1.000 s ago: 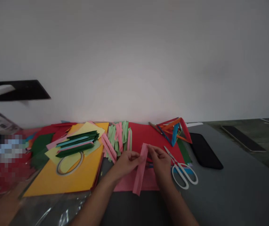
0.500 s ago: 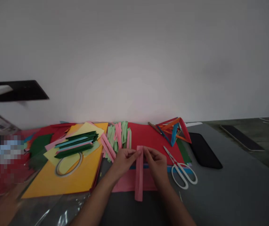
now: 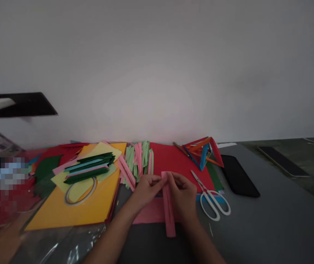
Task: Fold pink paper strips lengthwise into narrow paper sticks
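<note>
A folded pink paper strip [image 3: 169,216] hangs down toward me, its far end pinched between my two hands. My left hand [image 3: 148,189] grips the strip's upper left edge with thumb and fingers. On the other edge, the thumb and fingers of my right hand [image 3: 183,190] are closed, close beside the left thumb. Under the strip lies a pink paper sheet [image 3: 149,212], in front of a red sheet [image 3: 170,156]. White-handled scissors [image 3: 209,198] rest to the right of my right hand, blades slightly apart. Light green and pink strips [image 3: 139,159] are piled beyond my left hand.
Left, a yellow paper stack [image 3: 91,212] carries dark green folded strips [image 3: 91,170] and a roll of tape [image 3: 69,200]. A paper-strip frame [image 3: 204,152] stands at the back right, near a black phone-like slab [image 3: 239,178]. Clear plastic [image 3: 71,242] lies front left.
The lower end of the pink strip has swung to the right, and the strip now slants. My hands have shifted slightly right, still pinching its top.
</note>
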### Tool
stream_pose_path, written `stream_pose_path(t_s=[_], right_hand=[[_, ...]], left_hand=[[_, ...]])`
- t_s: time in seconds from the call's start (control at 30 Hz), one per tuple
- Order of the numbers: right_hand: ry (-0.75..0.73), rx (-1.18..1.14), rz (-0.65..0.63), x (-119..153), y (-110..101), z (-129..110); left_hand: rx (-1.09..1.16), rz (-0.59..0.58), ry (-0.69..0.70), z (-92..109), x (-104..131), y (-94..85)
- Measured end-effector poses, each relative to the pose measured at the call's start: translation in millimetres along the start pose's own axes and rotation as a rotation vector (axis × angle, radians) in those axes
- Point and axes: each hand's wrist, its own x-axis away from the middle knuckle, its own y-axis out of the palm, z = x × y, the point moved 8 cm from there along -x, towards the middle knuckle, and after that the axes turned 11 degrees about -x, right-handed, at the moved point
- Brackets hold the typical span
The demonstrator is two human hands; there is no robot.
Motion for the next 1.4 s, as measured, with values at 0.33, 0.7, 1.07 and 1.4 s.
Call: stream_pose_path(t_s=[0.33,0.7,1.07,1.4], right_hand=[[0.021,-0.004,-0.030,-0.4,2.1,0.0],[0.114,-0.121,-0.050,-9.7,-2.4,15.5],[0.129,-0.134,-0.180,-6.7,7.9,20.7],[0.121,-0.134,-0.155,-5.0,6.9,18.8]], left_hand=[[-0.031,-0.031,0.040,7.0,2.6,3.7],[-0.034,0.171,0.012,2.8,-1.4,-20.3],[0.046,0.141,-0.026,-0.9,-1.2,-17.2],[0.096,0.162,-0.017,-6.0,-1.8,-18.2]])
